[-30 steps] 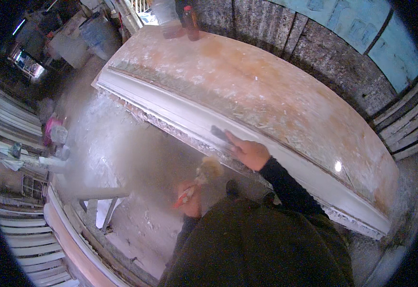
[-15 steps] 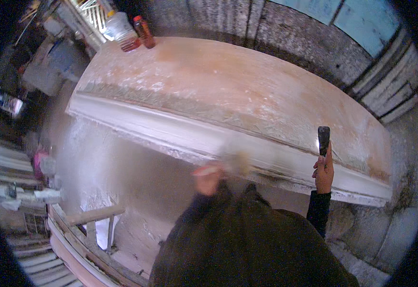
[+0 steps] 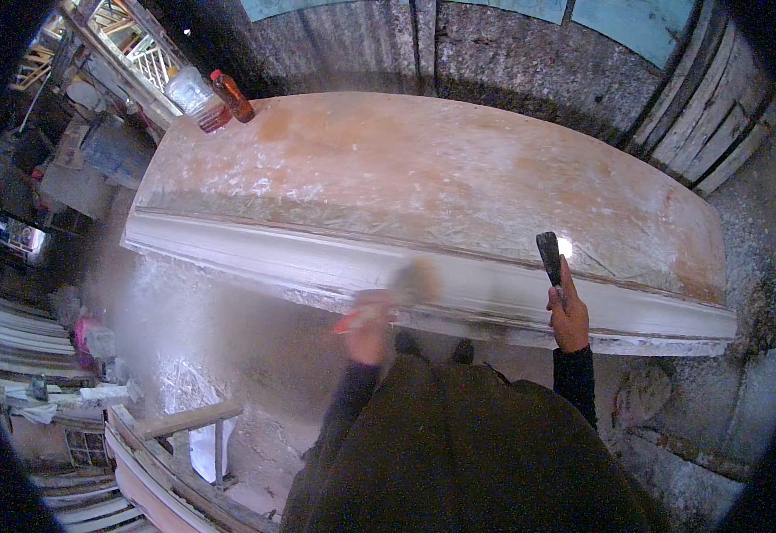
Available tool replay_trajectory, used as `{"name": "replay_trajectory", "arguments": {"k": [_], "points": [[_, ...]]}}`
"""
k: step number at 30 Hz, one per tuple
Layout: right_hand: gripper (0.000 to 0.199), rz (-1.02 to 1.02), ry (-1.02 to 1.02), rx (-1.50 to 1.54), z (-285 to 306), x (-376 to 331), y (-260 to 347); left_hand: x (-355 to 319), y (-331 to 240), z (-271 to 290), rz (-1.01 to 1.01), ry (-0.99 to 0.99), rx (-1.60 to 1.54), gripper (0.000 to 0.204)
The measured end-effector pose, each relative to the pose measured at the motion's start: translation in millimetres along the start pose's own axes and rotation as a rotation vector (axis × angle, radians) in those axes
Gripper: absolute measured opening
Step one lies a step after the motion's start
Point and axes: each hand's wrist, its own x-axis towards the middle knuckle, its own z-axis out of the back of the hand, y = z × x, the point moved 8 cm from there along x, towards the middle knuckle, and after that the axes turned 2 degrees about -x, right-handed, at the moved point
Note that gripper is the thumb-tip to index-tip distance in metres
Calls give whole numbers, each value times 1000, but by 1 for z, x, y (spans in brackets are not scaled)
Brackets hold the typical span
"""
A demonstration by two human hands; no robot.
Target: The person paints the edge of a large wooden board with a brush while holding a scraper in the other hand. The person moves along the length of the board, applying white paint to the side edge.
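Note:
My left hand (image 3: 368, 333) is closed around a brush (image 3: 415, 282). Its pale, bushy head and reddish handle are smeared by motion. The brush head is over the white side strip of a long, boat-shaped piece (image 3: 512, 169), whose broad orange-brown top is streaked with white. Farther right, my right hand (image 3: 569, 320) grips a black tapered tool (image 3: 548, 256) that points up over the edge of the same piece. What kind of tool it is, I cannot make out. A small bright spot shows on the surface beside it.
At the far left end of the piece are a clear jug (image 3: 198, 98) with reddish liquid and a red-capped bottle (image 3: 233, 97). A wooden frame (image 3: 188, 419) stands at the lower left. Behind the piece is a rough grey wall (image 3: 530, 67). White dust covers the floor on the left.
The view has shifted. The brush in my left hand has moved left along the white strip. My right hand has moved left in view, and its black tool now tilts left.

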Motion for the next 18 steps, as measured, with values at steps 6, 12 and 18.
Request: {"name": "replay_trajectory", "arguments": {"k": [6,12,18], "points": [[51,-27,-9,-43,23,1,-10,-36,51,-125,62,439,-48,17],[51,-25,-86,-72,53,-13,-50,-29,53,19,445,-102,-1001,39],[51,-121,-35,-79,74,-25,-79,-28,-27,137,-267,-426,3,35]]}}
